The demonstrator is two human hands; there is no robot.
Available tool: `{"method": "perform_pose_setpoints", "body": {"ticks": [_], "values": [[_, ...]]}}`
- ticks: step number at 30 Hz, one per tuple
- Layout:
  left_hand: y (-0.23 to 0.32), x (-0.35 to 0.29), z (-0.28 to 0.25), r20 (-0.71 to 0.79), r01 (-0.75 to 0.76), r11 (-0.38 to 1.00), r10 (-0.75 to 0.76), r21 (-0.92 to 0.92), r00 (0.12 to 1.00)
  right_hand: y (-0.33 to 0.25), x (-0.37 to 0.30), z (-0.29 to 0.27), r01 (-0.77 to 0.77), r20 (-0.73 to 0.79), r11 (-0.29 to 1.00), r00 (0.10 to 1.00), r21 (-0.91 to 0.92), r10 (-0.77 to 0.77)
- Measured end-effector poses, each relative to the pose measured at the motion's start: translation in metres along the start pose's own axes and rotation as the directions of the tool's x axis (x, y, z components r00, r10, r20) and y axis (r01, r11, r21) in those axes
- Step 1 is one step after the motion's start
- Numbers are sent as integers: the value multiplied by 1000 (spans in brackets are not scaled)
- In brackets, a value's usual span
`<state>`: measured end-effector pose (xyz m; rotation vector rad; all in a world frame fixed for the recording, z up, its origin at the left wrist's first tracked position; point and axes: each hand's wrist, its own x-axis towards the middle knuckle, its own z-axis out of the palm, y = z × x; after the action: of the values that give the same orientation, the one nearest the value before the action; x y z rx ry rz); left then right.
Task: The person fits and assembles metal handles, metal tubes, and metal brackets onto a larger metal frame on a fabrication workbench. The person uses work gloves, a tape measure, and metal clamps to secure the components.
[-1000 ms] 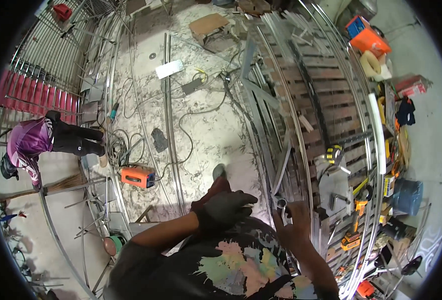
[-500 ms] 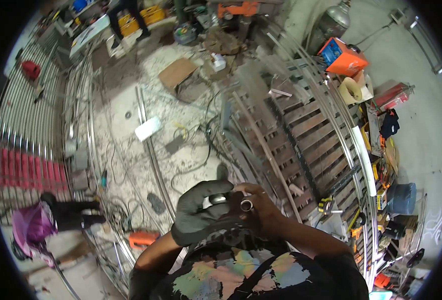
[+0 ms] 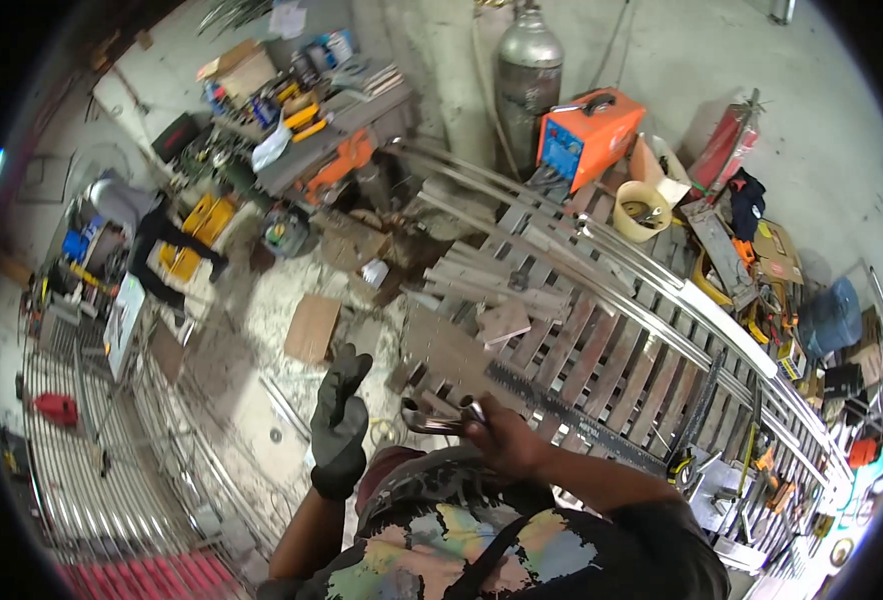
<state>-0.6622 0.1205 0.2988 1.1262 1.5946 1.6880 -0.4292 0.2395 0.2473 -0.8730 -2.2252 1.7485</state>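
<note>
My right hand is bare and closed round a shiny, curved metal pipe piece. Two round open ends of it face up, one at the fingers and one farther left. Whether it is one bent piece or two short elbows, I cannot tell. To its left, apart from it, my left hand is raised in a grey work glove. Its fingers stretch forward and it holds nothing. Beyond the hands, a brown cardboard piece lies on the dusty floor.
At my right is a slatted metal rack with long steel tubes across it. An orange welding machine, a gas cylinder and a cream bucket stand beyond. Barred metal panels lie left. Another person bends at far left.
My view has swung to the right. My hands, close together before, are apart now. The gloved left hand has opened, and the right hand holds the curved pipe piece out.
</note>
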Motion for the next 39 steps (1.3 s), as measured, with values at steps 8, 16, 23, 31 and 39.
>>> {"method": "perform_pose_setpoints", "body": {"ticks": [8, 16, 23, 31, 39], "values": [[-87, 273, 84, 501, -672, 597, 459, 437, 734, 59, -39, -19, -288, -587, 958, 776, -6, 229], [-231, 546, 311, 539, -470, 732, 167, 494, 826, 36, -50, 111, -346, -859, 830, 113, 437, 499], [-272, 628, 377, 508, -503, 554, 159, 664, 846, 5, -63, 320, 168, -374, 410, -211, 896, 903], [-306, 658, 428, 308, -266, 922, 349, -281, 885, -76, -10, 351, 97, -224, 281, -386, 955, 895], [-337, 574, 505, 883, -449, 856, -18, 256, 468, -120, 45, 315, -5, -168, 192, -511, 981, 843]]}}
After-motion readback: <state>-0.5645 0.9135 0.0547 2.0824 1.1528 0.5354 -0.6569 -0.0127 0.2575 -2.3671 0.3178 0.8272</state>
